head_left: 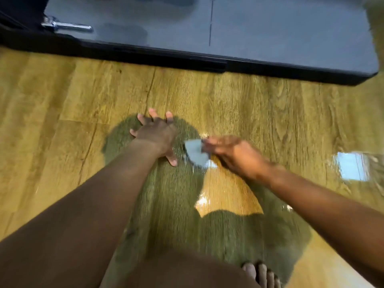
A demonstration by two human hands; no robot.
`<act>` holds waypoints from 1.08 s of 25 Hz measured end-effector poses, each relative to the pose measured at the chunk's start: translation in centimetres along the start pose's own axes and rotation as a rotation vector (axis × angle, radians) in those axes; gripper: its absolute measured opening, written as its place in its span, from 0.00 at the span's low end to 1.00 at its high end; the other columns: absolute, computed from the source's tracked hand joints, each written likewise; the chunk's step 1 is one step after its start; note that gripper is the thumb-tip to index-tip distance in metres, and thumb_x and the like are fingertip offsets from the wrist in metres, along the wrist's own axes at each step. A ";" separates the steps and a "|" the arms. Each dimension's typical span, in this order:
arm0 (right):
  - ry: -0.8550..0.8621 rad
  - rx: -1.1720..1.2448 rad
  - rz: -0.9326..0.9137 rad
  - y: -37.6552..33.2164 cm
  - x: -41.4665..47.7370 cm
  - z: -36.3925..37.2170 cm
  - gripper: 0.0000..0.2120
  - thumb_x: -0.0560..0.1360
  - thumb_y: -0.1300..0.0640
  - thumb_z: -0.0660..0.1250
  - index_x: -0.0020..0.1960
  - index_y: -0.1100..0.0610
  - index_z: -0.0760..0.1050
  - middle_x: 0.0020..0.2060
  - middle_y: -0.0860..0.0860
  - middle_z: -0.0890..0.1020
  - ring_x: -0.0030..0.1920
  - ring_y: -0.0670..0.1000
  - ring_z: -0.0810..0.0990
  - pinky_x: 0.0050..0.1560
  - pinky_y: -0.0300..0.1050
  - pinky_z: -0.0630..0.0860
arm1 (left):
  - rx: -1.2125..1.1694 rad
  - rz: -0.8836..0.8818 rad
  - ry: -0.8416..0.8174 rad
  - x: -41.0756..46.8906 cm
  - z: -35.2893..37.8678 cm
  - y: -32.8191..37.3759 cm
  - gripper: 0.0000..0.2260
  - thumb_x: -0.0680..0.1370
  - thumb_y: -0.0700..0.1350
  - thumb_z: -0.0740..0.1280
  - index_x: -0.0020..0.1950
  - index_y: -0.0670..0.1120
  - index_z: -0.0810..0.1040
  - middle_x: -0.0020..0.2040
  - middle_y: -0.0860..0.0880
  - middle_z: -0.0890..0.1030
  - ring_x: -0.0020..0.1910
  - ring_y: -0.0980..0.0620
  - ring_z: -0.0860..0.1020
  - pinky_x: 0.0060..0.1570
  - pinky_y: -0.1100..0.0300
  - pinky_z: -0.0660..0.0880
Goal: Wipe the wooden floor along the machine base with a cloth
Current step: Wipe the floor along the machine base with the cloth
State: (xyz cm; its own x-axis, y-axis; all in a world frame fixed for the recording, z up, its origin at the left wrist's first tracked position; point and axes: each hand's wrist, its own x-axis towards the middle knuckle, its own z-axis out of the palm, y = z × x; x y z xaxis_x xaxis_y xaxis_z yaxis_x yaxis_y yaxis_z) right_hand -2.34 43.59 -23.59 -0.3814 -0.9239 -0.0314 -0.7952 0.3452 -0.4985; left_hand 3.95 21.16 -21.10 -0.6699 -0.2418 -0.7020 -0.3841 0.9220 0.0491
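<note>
Leaning over the glossy, yellow-brown wooden plank floor (270,104), the person has both bare arms stretched forward. The left hand (155,135) lies flat on the boards, palm down, fingers straight and spread, thumb pointing to the right. It holds nothing.

Just beside it, the right hand (232,154) is blurred, its fingers curled round a small, crumpled pale blue cloth (195,151). The cloth sticks out from the fingertips toward the left hand and sits low over the floor, though the blur makes it impossible to tell whether it touches the boards. It lies between the two hands, close to the left thumb but apart from it.

Across the top of the view runs the dark grey, flat-topped machine base (270,38), its black edge meeting the floor. It is well apart from both hands, with a band of bare planks between. A short, shiny chrome bar (66,26) shows at the base's upper left end.

The person's shadow darkens the floor around and below the hands. A bright bluish square reflection (351,166) shows on the boards at the right, and smaller glints lie near the cloth. Bare toes (259,273) rest on the floor at the bottom edge.
</note>
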 end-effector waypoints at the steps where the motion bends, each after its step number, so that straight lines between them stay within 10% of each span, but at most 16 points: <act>1: 0.025 0.008 0.072 1.8 3.2 -1.5 0.17 0.77 0.64 0.63 0.64 0.52 0.75 0.66 0.51 0.75 0.59 0.54 0.79 0.59 0.51 0.77 | -0.006 -0.004 0.003 0.1 0.1 -0.2 0.63 0.61 0.56 0.79 0.75 0.46 0.32 0.74 0.33 0.35 0.70 0.25 0.39 0.63 0.27 0.55; 5: 0.160 0.043 0.338 5.8 10.2 -3.5 0.14 0.78 0.62 0.63 0.63 0.54 0.76 0.66 0.50 0.74 0.66 0.49 0.73 0.71 0.47 0.64 | -0.033 -0.021 -0.010 0.0 0.0 0.0 0.65 0.59 0.55 0.80 0.76 0.46 0.32 0.74 0.34 0.33 0.71 0.26 0.38 0.63 0.27 0.54; 10: -0.063 -0.112 -0.015 5.6 6.9 -4.1 0.16 0.77 0.60 0.65 0.63 0.51 0.75 0.65 0.49 0.75 0.63 0.48 0.74 0.68 0.44 0.65 | -0.023 -0.037 -0.018 0.5 0.3 0.1 0.65 0.59 0.55 0.80 0.75 0.45 0.32 0.73 0.33 0.33 0.71 0.26 0.38 0.64 0.27 0.55; 16: 0.255 -0.027 0.353 7.5 11.3 -4.8 0.13 0.78 0.62 0.64 0.61 0.56 0.77 0.63 0.51 0.77 0.64 0.49 0.75 0.70 0.47 0.66 | -0.025 -0.027 -0.011 0.6 0.5 -0.1 0.65 0.59 0.56 0.80 0.75 0.46 0.32 0.73 0.33 0.32 0.71 0.26 0.38 0.64 0.28 0.55; 20: 0.134 -0.124 0.142 6.2 6.2 -3.0 0.14 0.78 0.61 0.63 0.63 0.55 0.76 0.63 0.51 0.77 0.61 0.53 0.78 0.67 0.50 0.68 | -0.018 -0.031 -0.013 0.7 0.6 -0.4 0.66 0.57 0.57 0.80 0.75 0.46 0.31 0.73 0.33 0.32 0.70 0.26 0.38 0.63 0.27 0.55; 27: 0.247 -0.081 0.330 6.2 5.6 -2.7 0.14 0.79 0.63 0.63 0.63 0.57 0.75 0.65 0.52 0.75 0.65 0.51 0.75 0.70 0.48 0.65 | -0.006 -0.043 -0.019 0.6 0.4 -0.1 0.66 0.57 0.56 0.81 0.76 0.47 0.33 0.73 0.33 0.33 0.71 0.26 0.39 0.65 0.28 0.56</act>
State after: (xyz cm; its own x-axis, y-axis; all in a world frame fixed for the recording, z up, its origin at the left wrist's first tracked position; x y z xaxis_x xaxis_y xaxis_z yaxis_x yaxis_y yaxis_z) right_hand -10.68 41.01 -24.54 -0.7156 -0.6976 0.0355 -0.6422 0.6371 -0.4263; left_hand 3.83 21.03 -21.82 -0.6404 -0.2747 -0.7172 -0.4160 0.9091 0.0232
